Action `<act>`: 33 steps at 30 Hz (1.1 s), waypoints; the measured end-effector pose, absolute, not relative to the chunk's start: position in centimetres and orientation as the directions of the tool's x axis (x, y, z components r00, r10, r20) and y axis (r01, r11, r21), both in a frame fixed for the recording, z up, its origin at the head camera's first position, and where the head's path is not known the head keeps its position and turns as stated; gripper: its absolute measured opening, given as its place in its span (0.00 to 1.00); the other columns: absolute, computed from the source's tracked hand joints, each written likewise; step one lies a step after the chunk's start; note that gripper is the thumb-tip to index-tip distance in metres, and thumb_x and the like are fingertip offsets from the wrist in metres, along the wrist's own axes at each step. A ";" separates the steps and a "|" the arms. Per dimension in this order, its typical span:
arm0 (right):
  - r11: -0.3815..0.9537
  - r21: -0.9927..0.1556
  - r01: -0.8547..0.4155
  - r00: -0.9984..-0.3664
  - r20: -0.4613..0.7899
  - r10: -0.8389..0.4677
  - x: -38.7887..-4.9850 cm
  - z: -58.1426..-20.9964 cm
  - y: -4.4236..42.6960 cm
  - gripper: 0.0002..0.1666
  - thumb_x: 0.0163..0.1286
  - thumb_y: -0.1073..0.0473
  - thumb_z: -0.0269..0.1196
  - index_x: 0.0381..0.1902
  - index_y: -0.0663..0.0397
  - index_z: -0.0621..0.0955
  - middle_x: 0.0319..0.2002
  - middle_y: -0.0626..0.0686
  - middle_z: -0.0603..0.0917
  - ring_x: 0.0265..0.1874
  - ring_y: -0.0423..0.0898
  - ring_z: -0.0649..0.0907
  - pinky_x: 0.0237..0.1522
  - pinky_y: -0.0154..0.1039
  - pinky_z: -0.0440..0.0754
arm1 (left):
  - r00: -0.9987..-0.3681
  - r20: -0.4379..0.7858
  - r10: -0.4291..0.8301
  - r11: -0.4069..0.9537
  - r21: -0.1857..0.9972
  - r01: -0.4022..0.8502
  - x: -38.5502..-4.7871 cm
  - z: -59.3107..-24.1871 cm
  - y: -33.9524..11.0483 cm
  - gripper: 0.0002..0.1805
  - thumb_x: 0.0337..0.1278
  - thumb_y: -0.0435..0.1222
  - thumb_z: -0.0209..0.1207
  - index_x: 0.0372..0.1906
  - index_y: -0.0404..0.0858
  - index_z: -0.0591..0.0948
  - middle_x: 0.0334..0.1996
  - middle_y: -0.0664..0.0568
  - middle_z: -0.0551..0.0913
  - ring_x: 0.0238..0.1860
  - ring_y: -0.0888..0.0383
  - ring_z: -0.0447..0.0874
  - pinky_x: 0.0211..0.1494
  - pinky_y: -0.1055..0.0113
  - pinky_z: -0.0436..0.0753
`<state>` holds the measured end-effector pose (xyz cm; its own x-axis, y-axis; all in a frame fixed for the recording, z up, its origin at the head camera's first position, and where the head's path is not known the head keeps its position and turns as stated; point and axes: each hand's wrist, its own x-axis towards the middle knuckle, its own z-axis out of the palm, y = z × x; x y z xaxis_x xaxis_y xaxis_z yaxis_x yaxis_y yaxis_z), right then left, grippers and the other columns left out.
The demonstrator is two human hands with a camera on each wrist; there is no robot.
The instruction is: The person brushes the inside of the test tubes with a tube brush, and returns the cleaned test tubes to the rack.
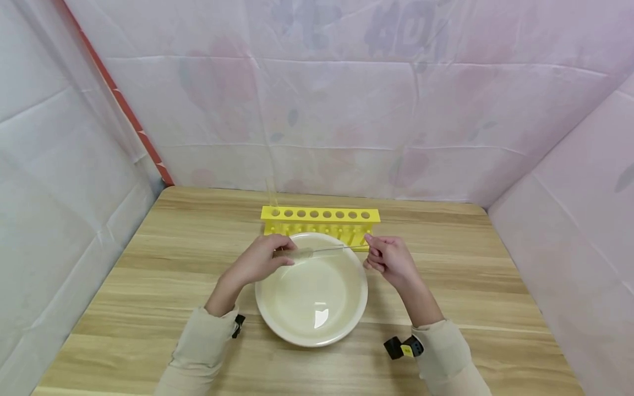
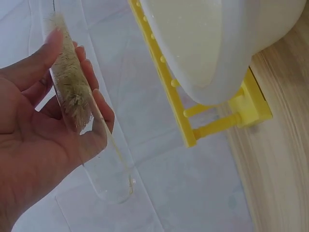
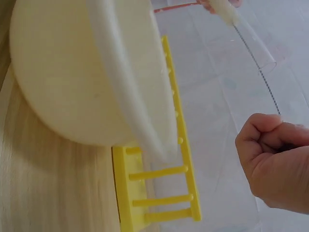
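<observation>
Left wrist view shows the left hand [image 2: 38, 128] with thumb and fingers curled round a clear test tube [image 2: 107, 176], the bristles of a test-tube brush [image 2: 72, 79] inside, short of the closed end. Outside the mouth, the right hand [image 1: 391, 261] pinches the twisted-wire handle [image 3: 270, 91]. The tube is above the far side of the cream basin [image 1: 264, 313], near the yellow test-tube rack [image 1: 320, 219]. Good handling probably means keeping the wire in line with the tube, since a slant could bend it; twisting while stroking should cover the wall, with light pressure towards the rounded end.
</observation>
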<state>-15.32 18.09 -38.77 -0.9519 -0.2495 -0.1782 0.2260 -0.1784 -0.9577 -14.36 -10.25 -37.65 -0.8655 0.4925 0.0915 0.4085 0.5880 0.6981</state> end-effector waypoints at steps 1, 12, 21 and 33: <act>-0.201 -0.946 0.255 -0.946 -0.201 -0.253 -15.4 -38.7 18.1 0.28 0.71 0.65 0.47 0.08 0.56 0.61 0.07 0.45 0.57 0.05 0.38 0.60 0.22 0.35 0.68 | -0.868 0.095 0.488 0.592 0.694 0.409 -14.3 -37.6 -10.2 0.08 0.50 0.31 0.63 0.38 0.36 0.80 0.33 0.53 0.80 0.34 0.58 0.76 0.39 0.65 0.76; -0.074 -0.997 0.037 -0.968 -0.017 -0.252 -15.5 -39.6 18.7 0.27 0.71 0.65 0.48 0.10 0.63 0.60 0.08 0.48 0.57 0.08 0.40 0.60 0.23 0.37 0.70 | -0.854 0.105 0.510 0.570 0.702 0.427 -14.4 -37.9 -10.9 0.08 0.50 0.30 0.63 0.37 0.36 0.80 0.33 0.53 0.81 0.35 0.59 0.76 0.39 0.66 0.77; -0.075 -0.997 0.031 -0.973 -0.013 -0.230 -15.5 -39.8 19.1 0.27 0.70 0.62 0.52 0.10 0.63 0.60 0.07 0.47 0.58 0.07 0.41 0.60 0.22 0.39 0.71 | -0.837 0.089 0.539 0.556 0.709 0.434 -14.4 -38.3 -11.5 0.08 0.52 0.31 0.62 0.38 0.34 0.80 0.33 0.52 0.81 0.36 0.58 0.77 0.40 0.66 0.77; -0.185 -0.921 0.342 -0.920 -0.289 -0.265 -15.5 -38.9 19.6 0.28 0.72 0.64 0.47 0.09 0.54 0.61 0.07 0.45 0.58 0.05 0.37 0.59 0.20 0.34 0.67 | -0.865 0.114 0.488 0.629 0.641 0.439 -14.0 -38.1 -11.4 0.09 0.47 0.28 0.64 0.37 0.35 0.81 0.32 0.52 0.82 0.35 0.57 0.78 0.41 0.63 0.77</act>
